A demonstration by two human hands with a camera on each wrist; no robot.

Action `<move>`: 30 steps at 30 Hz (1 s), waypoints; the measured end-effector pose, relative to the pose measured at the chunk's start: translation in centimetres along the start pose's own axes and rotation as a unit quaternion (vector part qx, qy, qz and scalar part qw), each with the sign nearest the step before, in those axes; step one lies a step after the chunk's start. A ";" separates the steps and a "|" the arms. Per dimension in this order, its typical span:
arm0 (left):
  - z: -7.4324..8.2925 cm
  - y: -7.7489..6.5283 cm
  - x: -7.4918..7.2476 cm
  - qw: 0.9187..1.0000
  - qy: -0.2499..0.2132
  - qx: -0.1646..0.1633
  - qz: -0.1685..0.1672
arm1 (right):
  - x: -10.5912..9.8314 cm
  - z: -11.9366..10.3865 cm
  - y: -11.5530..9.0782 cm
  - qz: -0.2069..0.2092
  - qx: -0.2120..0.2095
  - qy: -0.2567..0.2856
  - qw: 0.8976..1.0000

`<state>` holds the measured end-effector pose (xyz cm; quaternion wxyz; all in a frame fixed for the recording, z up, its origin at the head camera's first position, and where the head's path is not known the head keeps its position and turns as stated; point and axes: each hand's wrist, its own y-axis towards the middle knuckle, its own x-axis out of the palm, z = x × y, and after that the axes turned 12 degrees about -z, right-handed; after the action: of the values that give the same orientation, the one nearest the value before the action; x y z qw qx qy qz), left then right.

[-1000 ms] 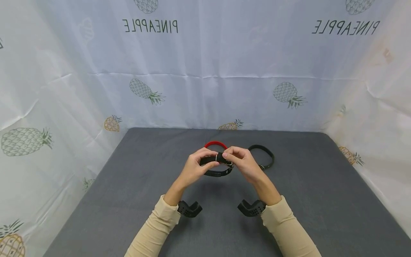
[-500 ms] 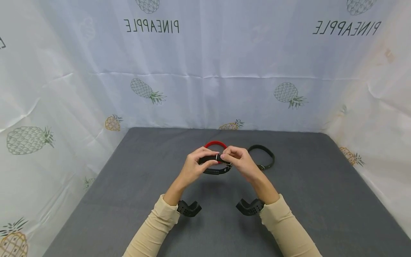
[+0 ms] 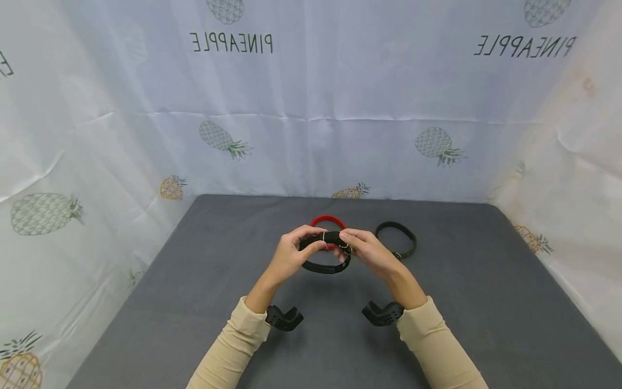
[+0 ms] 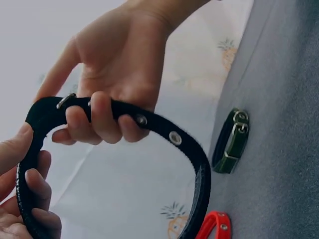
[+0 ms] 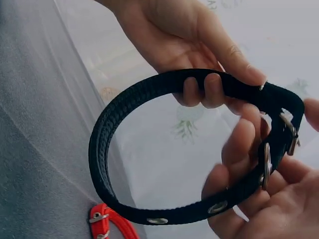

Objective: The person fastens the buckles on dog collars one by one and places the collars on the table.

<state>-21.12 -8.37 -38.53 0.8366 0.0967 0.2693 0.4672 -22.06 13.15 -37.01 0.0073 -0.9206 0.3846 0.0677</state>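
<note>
A black collar [image 3: 325,268] closed in a loop is held in the air by both hands, above the table's middle. My left hand [image 3: 290,254] pinches its upper strap between thumb and fingers, just left of a thin metal loop. On the buckle side, my right hand [image 3: 371,254] grips the strap, its thumb on top and a fingertip under the band. In the right wrist view, the metal buckle [image 5: 291,135] and a D-ring [image 5: 266,164] sit by the right hand's fingers. Metal eyelets [image 4: 175,138] dot the band in the left wrist view. Fingers partly hide the strap's tip.
Behind the held collar, a red collar [image 3: 328,218] lies on the dark grey table [image 3: 233,259]. To its right lies a dark green collar [image 3: 413,237], its buckle toward the front. White pineapple-print cloth [image 3: 311,151] hangs around the back and sides.
The right hand's fingers have shifted from bunched over the strap to straighter, with a fingertip now showing below it by the buckle. The collar's lower part hangs a little lower.
</note>
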 end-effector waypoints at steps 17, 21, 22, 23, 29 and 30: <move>-0.5 -0.2 -0.1 0.999 0.012 -0.007 -0.037 | 0.2 0.8 0.1 0.019 -0.016 -0.009 1.000; -0.5 -0.1 -0.2 1.000 -0.007 -0.016 -0.019 | -0.1 1.0 -0.1 0.027 0.017 0.016 0.999; -0.5 -0.2 -0.3 1.000 -0.013 -0.018 -0.012 | -0.3 1.1 -0.1 0.026 0.024 0.022 0.999; -0.5 -0.2 -0.3 1.000 -0.019 -0.020 -0.006 | -0.4 1.2 -0.2 0.024 0.029 0.027 0.999; -0.6 -0.4 -0.7 0.999 -0.029 -0.022 0.028 | -0.8 1.8 -0.4 -0.004 0.031 0.060 0.998; -0.6 -0.4 -0.7 0.999 -0.029 -0.022 0.031 | -0.8 1.9 -0.4 -0.007 0.030 0.071 0.997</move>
<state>-21.45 -9.26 -38.98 0.8309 0.0999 0.2315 0.4960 -22.58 14.09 -38.84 0.0080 -0.9251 0.3795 -0.0091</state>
